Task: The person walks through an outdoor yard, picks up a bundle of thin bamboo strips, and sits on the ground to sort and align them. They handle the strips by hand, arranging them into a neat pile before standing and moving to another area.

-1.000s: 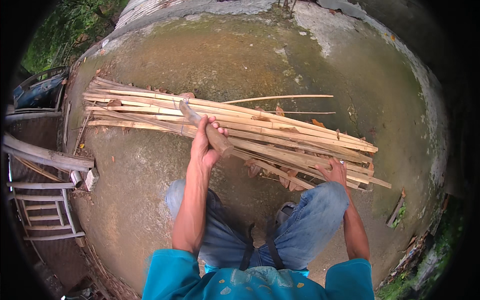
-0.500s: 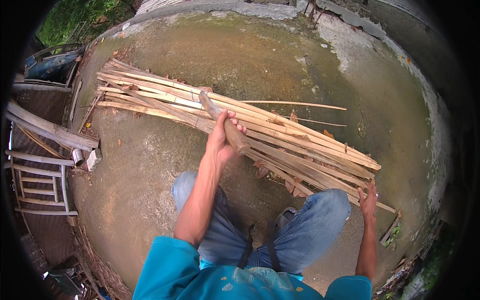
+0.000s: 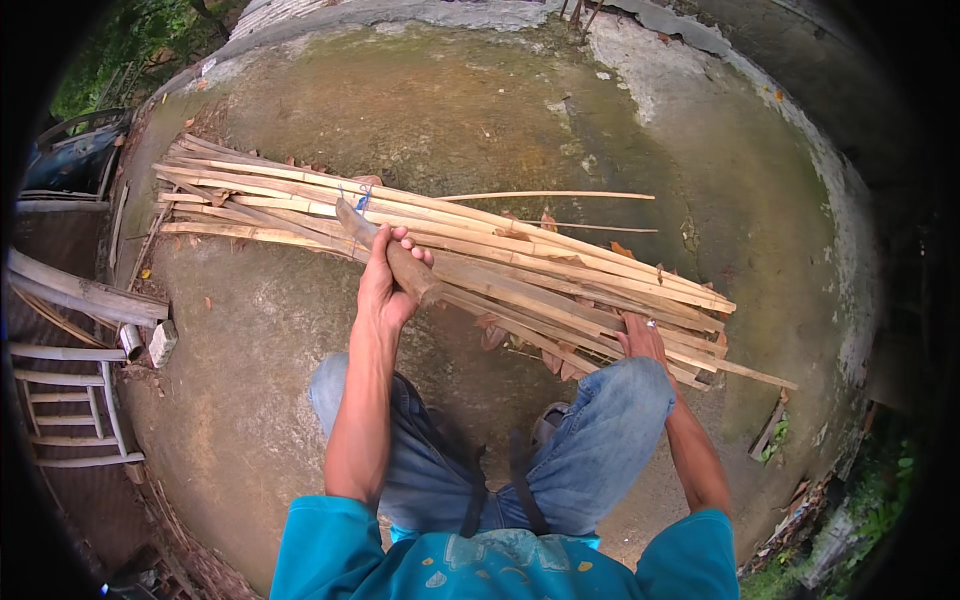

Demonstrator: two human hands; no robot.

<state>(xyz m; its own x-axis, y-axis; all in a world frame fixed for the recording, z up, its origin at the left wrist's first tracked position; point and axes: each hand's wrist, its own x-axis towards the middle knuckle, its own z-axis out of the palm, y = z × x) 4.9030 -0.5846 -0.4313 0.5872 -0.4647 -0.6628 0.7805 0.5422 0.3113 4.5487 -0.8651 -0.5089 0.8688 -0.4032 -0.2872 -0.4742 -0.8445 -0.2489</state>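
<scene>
A bundle of long split bamboo strips lies slanted across the ground in front of me, tied near its left part with thin blue string. My left hand is closed round a short, thick, slightly bent piece of wood, shaped like a tool handle, and holds it above the bundle. Toward the bundle's right end, my right hand, with a ring on one finger, grips the near-side bamboo strips; its fingertips are partly hidden among them.
Two thin strips stick out past the bundle on its far side. Dry leaves lie under and beside it. Left stand a bamboo frame and a small pale block. A concrete ledge borders the far side.
My right hand has moved left and inward from the bundle's right end onto the strips. The left hand still holds the wooden piece. The whole view has shifted a little.
</scene>
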